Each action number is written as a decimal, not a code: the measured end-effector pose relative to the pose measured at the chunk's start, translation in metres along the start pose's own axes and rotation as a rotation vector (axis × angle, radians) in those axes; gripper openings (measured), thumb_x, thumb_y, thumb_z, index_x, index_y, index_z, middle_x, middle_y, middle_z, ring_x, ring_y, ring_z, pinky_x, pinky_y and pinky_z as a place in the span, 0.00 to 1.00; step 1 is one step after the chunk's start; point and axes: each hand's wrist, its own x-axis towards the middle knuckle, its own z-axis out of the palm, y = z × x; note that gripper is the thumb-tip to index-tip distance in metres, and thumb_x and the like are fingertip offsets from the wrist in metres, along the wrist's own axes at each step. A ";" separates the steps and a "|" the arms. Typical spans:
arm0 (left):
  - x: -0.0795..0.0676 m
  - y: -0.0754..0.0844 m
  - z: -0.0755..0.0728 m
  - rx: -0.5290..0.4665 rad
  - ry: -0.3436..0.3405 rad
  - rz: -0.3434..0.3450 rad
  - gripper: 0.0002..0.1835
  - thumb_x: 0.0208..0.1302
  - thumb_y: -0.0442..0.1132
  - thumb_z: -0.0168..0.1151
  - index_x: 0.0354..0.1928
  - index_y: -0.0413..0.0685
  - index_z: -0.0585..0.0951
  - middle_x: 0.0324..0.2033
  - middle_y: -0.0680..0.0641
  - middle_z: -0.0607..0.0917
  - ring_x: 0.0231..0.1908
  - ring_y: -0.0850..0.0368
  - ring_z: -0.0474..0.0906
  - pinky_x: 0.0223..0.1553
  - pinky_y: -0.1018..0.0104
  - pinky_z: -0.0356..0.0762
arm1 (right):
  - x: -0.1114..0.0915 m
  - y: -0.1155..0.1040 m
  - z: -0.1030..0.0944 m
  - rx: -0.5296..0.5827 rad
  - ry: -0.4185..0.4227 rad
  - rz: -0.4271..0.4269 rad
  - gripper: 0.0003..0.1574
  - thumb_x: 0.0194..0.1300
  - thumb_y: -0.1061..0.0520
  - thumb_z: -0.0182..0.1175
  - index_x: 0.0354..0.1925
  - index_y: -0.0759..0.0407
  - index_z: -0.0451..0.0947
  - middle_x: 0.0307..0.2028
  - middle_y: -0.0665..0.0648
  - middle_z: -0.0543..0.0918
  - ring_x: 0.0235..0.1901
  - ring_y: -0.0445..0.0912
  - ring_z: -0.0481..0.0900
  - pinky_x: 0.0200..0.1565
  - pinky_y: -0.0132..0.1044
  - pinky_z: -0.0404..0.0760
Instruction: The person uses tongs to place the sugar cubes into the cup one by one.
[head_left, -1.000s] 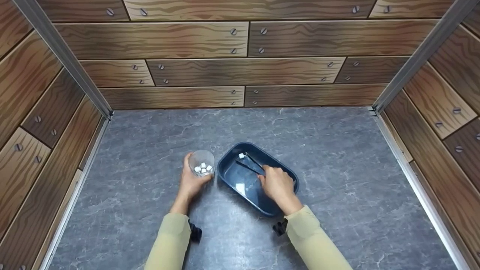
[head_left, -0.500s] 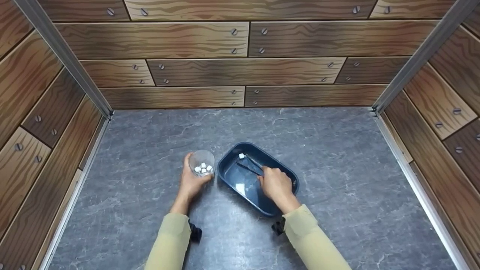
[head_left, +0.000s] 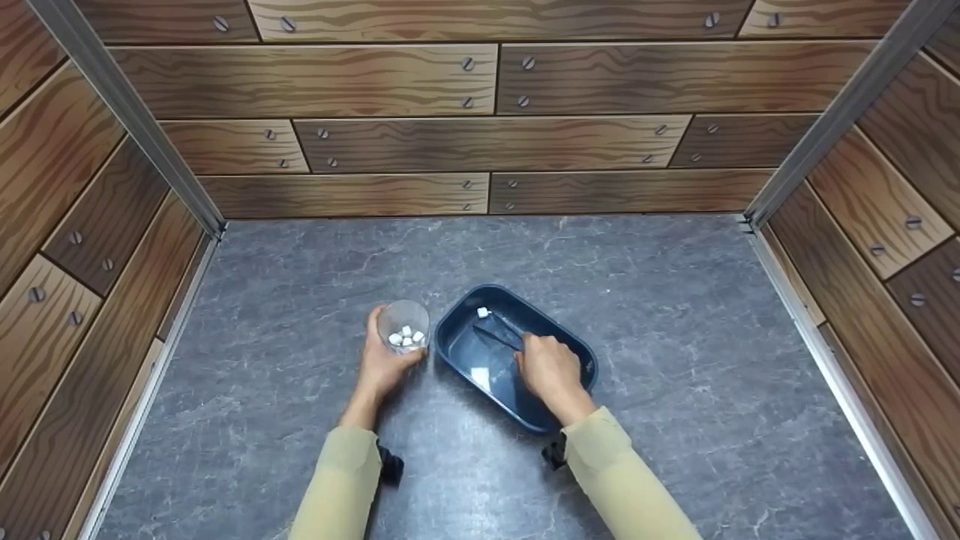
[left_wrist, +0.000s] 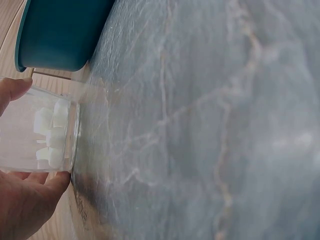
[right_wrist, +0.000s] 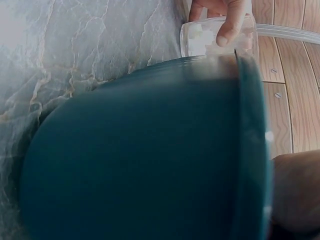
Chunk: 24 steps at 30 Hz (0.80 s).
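In the head view my left hand (head_left: 386, 367) holds a clear cup (head_left: 405, 311) upright, its thumb on the near side and fingers around the far left. Several small white cubes (left_wrist: 52, 132) lie at the bottom of the cup. My right hand (head_left: 551, 371) reaches over a dark blue basin (head_left: 517, 420) and grips slim dark tongs (head_left: 501, 336). Their two prongs point up-left, spread apart. A lone white cube (head_left: 482, 312) lies at the basin's far left end, close to the tip of one prong. In the right wrist view the basin wall hides the tongs.
The basin stands right beside the cup on a grey marbled surface (head_left: 300, 270). Wood-patterned panels (head_left: 390, 142) with metal corner strips enclose the back and both sides. A black wrist device (head_left: 391, 465) sits below each sleeve cuff.
My right hand and forearm have shifted slightly to the left, and the prongs have come a little closer together. The left hand, cup, basin and lone cube keep their places.
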 end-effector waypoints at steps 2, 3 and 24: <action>0.000 0.000 0.000 -0.001 0.001 0.005 0.55 0.37 0.32 0.79 0.70 0.48 0.59 0.62 0.30 0.70 0.59 0.35 0.68 0.59 0.45 0.67 | 0.001 0.000 0.001 -0.001 0.019 -0.015 0.15 0.65 0.52 0.63 0.45 0.59 0.83 0.36 0.64 0.86 0.32 0.61 0.83 0.30 0.56 0.80; 0.000 0.001 0.000 -0.002 0.001 0.006 0.55 0.37 0.32 0.79 0.70 0.48 0.59 0.62 0.30 0.70 0.59 0.34 0.68 0.59 0.45 0.67 | 0.001 0.000 0.002 -0.001 0.027 -0.021 0.14 0.65 0.52 0.64 0.44 0.59 0.83 0.36 0.64 0.86 0.32 0.61 0.83 0.29 0.56 0.80; -0.001 0.000 0.001 -0.003 0.004 -0.005 0.55 0.36 0.30 0.78 0.70 0.49 0.60 0.63 0.32 0.70 0.60 0.36 0.68 0.60 0.46 0.66 | 0.009 0.002 0.005 -0.018 0.086 -0.053 0.09 0.63 0.56 0.65 0.41 0.57 0.86 0.30 0.63 0.85 0.27 0.62 0.82 0.24 0.56 0.78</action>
